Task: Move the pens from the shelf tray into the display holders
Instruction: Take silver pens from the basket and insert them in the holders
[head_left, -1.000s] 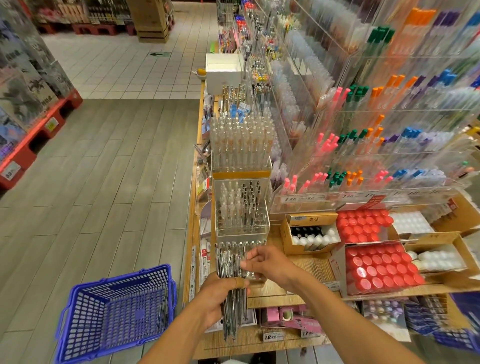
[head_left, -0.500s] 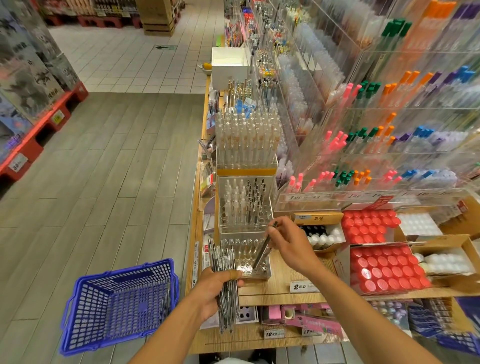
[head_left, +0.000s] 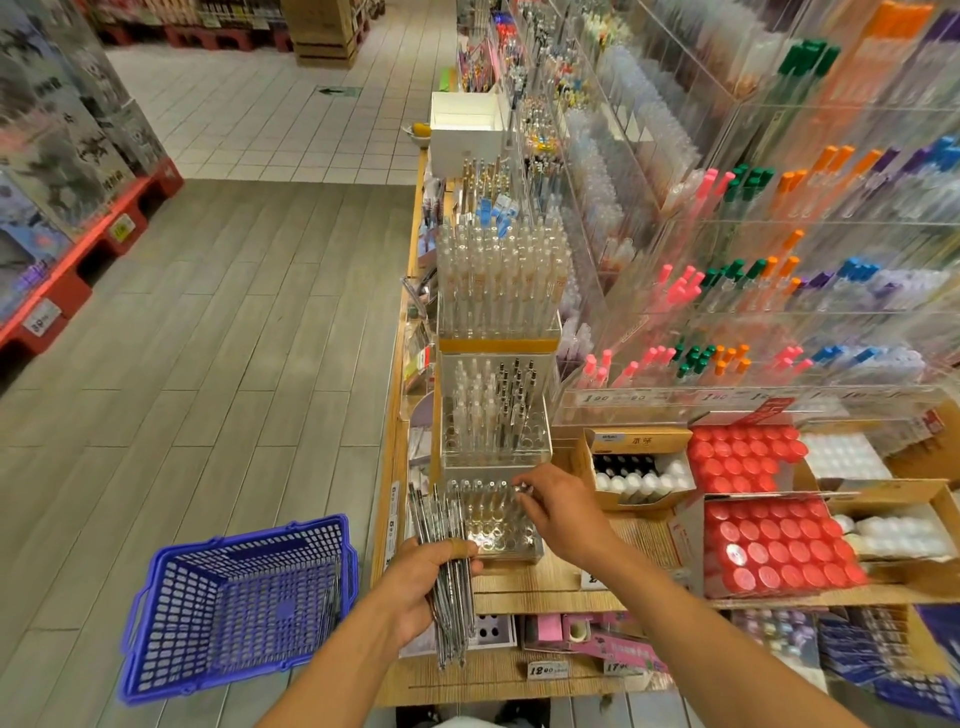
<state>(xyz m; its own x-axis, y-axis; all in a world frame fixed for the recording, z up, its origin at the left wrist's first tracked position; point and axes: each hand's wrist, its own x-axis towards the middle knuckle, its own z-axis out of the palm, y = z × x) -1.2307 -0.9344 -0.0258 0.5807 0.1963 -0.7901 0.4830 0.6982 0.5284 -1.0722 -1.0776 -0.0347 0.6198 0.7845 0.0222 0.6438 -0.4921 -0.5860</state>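
My left hand (head_left: 426, 587) grips a bundle of clear-barrelled pens (head_left: 448, 582), held upright in front of the shelf edge. My right hand (head_left: 558, 512) is over the lowest clear display holder (head_left: 493, 530), its fingertips pinching the top of one pen (head_left: 521, 488) that stands in a back-row hole. Most holes in that holder show no pens. Behind it rise two taller holders: a middle holder (head_left: 493, 415) with clear and black pens, and a full upper holder (head_left: 498, 280).
A blue shopping basket (head_left: 239, 603) sits on the floor at the left. Boxes of red-capped bottles (head_left: 774, 545) and white-capped bottles (head_left: 639, 475) stand at the right. Acrylic racks of coloured pens (head_left: 753, 260) fill the upper right.
My right hand has carried one pen from the bundle to the lowest holder and now has it standing upright in a hole. My left hand stayed with the bundle.
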